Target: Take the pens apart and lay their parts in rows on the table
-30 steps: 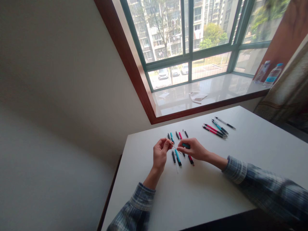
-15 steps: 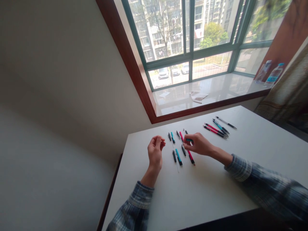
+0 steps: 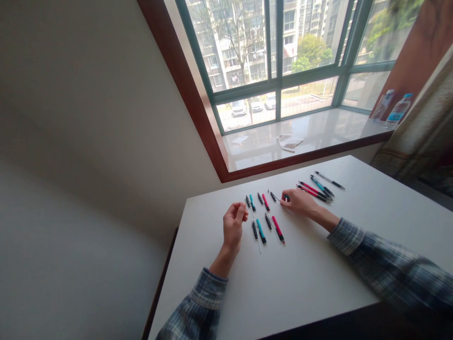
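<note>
- Daylight enters through a green-framed window (image 3: 279, 85), with a sill (image 3: 251, 158) holding a crumpled white cloth (image 3: 290, 142) and two clear bottles, the nearer (image 3: 397, 113) blue-capped; a curtain (image 3: 401, 137) hangs at the right.
- Below stands a white table (image 3: 300, 274), carrying dismantled pens and whole ones.
- Far row of parts: a black pen section (image 3: 247, 201) beside a teal barrel (image 3: 252, 202), another black section beside a pink barrel (image 3: 266, 202), then a third black section (image 3: 273, 196) with a small tip (image 3: 268, 191) close by.
- Near row: a black section and a teal barrel with a thin white refill (image 3: 260, 246), then a black section and a pink barrel.
- Left hand (image 3: 232, 224): raised left of the parts, fingers curled and thumb against index; I cannot tell whether anything tiny is pinched there.
- Right hand (image 3: 297, 202): fingers curled around a dark teal piece (image 3: 286, 197), mostly hidden, right of the far row.
- Just beyond its knuckles lie red pens (image 3: 313, 190), teal pens (image 3: 321, 185) and a white-and-black pen (image 3: 328, 179).
</note>
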The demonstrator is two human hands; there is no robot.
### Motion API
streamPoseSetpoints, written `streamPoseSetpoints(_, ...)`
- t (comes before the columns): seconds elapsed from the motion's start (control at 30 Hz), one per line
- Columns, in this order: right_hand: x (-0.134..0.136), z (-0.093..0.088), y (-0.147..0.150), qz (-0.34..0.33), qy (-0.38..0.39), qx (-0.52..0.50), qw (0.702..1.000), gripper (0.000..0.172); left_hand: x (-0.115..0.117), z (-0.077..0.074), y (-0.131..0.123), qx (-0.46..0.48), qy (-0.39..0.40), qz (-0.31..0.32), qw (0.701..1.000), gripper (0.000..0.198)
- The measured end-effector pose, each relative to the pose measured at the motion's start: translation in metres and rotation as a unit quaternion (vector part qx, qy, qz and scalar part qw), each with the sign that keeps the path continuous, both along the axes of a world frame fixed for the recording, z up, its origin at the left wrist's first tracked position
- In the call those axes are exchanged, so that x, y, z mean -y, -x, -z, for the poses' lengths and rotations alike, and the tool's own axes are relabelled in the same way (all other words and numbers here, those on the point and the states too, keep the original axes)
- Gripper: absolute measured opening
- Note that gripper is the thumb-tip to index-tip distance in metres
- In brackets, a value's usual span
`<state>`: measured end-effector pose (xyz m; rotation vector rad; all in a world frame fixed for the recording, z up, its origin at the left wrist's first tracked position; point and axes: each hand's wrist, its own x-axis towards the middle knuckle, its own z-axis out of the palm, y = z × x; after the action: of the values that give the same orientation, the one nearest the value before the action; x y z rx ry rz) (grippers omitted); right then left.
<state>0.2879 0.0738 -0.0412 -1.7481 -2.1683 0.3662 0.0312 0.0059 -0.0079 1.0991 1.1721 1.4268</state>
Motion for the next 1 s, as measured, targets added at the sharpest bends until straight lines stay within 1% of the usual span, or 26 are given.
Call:
streamPoseSetpoints(0.1, 0.001, 0.0, 0.003, 0.001, -0.001, -0.003, 1.0, 0.021, -0.001, 0.003, 0.0, 0.005, 0.002, 0.002, 1.0, 0.032)
streamPoseSetpoints(0.2, 0.003, -0.001, 0.005, -0.011, -0.006, -0.009, 1.0, 0.021, -0.002, 0.004, 0.001, 0.004, 0.003, 0.005, 1.0, 0.033)
streamPoseSetpoints(0.8, 0.011, -0.007, 0.012, -0.036, 0.0, -0.034, 0.999, 0.021, -0.002, 0.003, 0.001, 0.0, 0.003, 0.014, 1.0, 0.034)
streamPoseSetpoints(1.0, 0.01, -0.009, 0.011, -0.047, 0.004, -0.04, 0.998, 0.022, -0.001, 0.002, 0.0, -0.02, 0.002, 0.018, 1.0, 0.034)
